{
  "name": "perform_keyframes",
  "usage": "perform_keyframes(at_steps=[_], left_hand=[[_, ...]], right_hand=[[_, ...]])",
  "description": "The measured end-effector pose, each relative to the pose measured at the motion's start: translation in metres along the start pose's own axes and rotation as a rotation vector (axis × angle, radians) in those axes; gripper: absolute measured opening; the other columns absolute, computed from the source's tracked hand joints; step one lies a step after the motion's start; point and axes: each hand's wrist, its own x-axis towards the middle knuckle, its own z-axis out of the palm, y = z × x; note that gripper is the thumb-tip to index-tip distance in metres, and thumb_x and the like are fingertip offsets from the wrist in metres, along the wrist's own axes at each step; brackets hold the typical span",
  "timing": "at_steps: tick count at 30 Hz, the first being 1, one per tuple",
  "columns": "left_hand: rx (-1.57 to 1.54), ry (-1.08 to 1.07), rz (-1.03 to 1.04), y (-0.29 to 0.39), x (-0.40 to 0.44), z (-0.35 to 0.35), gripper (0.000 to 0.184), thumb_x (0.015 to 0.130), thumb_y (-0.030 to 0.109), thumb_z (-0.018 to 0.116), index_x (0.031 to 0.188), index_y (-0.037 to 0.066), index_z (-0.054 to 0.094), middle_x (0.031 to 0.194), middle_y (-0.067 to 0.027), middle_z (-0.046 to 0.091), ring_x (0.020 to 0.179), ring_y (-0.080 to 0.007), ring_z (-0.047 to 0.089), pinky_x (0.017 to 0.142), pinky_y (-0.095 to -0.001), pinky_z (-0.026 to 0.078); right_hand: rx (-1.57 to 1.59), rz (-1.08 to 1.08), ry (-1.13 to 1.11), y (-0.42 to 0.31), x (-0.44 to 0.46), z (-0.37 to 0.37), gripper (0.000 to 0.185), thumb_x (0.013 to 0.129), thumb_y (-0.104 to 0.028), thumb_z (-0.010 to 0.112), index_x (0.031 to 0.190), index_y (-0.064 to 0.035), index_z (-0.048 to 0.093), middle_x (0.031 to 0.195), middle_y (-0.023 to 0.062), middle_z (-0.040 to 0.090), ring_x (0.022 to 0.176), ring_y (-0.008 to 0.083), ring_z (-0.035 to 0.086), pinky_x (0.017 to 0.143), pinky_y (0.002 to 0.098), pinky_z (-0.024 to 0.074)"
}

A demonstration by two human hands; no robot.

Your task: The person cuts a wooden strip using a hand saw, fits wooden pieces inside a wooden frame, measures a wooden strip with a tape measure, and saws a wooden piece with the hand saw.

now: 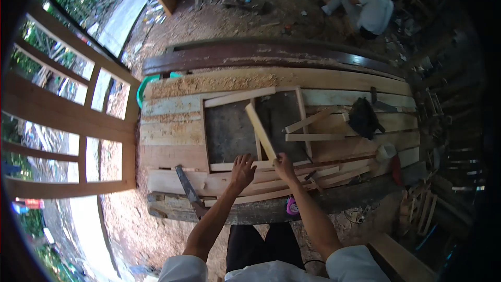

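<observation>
My right hand (pixel 283 168) grips the near end of a light wooden strip (pixel 260 129), which slants up and left over a dark panel with a thin wooden frame (pixel 207 141). My left hand (pixel 243 171) rests at the frame's near edge with its fingers apart, holding nothing. Another strip (pixel 240 97) lies at an angle along the frame's far edge. Two short strips (pixel 315 137) lie over the frame's right side. A handsaw (pixel 189 190) lies left of my left forearm, and a pink tape measure (pixel 291 206) sits near my right forearm.
The plank workbench (pixel 172 133) carries wood shavings (pixel 209 83), a black bag (pixel 364 118) and a plastic container (pixel 386 152). A dark beam (pixel 261 56) runs along its far side. A large wooden frame (pixel 68 99) stands at left. Two other people are beyond the bench.
</observation>
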Motion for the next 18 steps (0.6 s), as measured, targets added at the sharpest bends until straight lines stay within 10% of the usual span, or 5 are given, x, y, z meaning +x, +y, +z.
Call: perform_keyframes(at_steps=[6, 7, 11, 18], left_hand=[[0.025, -0.192, 0.617, 0.1, 0.008, -0.04, 0.049, 0.079, 0.033, 0.07, 0.121, 0.01, 0.057, 0.119, -0.0103, 0.059, 0.126, -0.0295, 0.044, 0.115, -0.0517, 0.019], [0.031, -0.247, 0.718, 0.104, 0.007, -0.034, 0.046, 0.079, 0.034, 0.07, 0.118, 0.012, 0.059, 0.11, -0.009, 0.063, 0.113, -0.0293, 0.055, 0.107, -0.0488, 0.033], [-0.151, -0.473, 0.696, 0.13, -0.025, -0.005, 0.046, 0.081, 0.033, 0.069, 0.12, 0.013, 0.056, 0.104, -0.0144, 0.062, 0.089, -0.0352, 0.063, 0.074, -0.0439, 0.051], [-0.176, -0.445, 0.549, 0.163, -0.114, 0.039, 0.056, 0.08, 0.03, 0.072, 0.13, 0.014, 0.053, 0.118, -0.0149, 0.059, 0.1, -0.0344, 0.061, 0.082, -0.0429, 0.051]], right_hand=[[0.114, -0.085, -0.172, 0.003, -0.109, -0.088, 0.029, 0.095, -0.018, 0.048, 0.112, 0.003, 0.057, 0.081, 0.0118, 0.063, 0.069, 0.0195, 0.061, 0.067, 0.0338, 0.0499], [0.248, 0.071, -0.186, 0.008, -0.126, -0.1, 0.028, 0.096, -0.016, 0.048, 0.113, 0.0031, 0.058, 0.081, 0.0086, 0.062, 0.066, 0.0151, 0.058, 0.064, 0.031, 0.0491], [0.425, 0.065, -0.091, 0.064, -0.166, -0.115, 0.025, 0.095, -0.016, 0.054, 0.109, 0.0028, 0.061, 0.081, 0.005, 0.063, 0.065, 0.0115, 0.06, 0.061, 0.027, 0.0495], [0.769, 0.31, -0.227, 0.123, -0.227, -0.13, 0.017, 0.088, -0.008, 0.066, 0.095, 0.0069, 0.063, 0.083, 0.0112, 0.066, 0.067, 0.015, 0.064, 0.061, 0.0273, 0.0529]])
